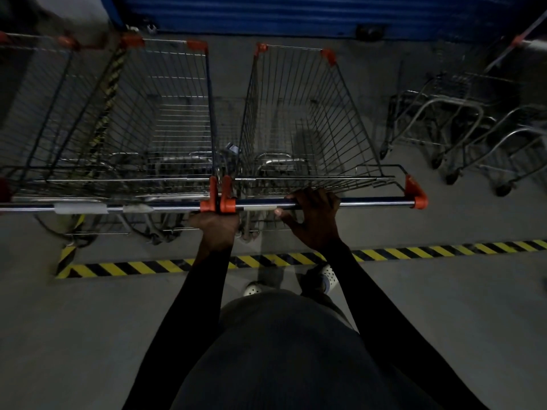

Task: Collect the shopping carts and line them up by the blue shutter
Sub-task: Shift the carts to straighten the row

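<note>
Pushing step: the rightmost cart (pixel 310 119) is being set into the row, nose toward the blue shutter (pixel 296 13). By my reading this is the last nudge of placing this cart, not the fetching of it.
Right hand (pixel 313 214): wrapped over the cart's handle bar (pixel 370 204), fingers curled on top and thumb underneath.
Left hand (pixel 216 223): closed at the orange end caps (pixel 219 202) where two handles meet. I cannot tell which handle it actually holds.
Row so far: the middle cart (pixel 159 113) stands just beside the held one, and a far-left cart (pixel 29 99) is beyond it. All three face the shutter with their handles roughly in one line.
Floor (pixel 88 321): the hazard tape (pixel 296 258) runs behind the carts' rear wheels, between them and the person's feet.
Baskets: all three wire baskets look empty, though the light is dim and the low corners are hard to read.
Next move: probably square the handle with its neighbour's, let go with both hands, then go for another cart.
Candidates: a nested cluster of cart frames (pixel 473 128) stands well apart on the right, not yet in the row.
</note>
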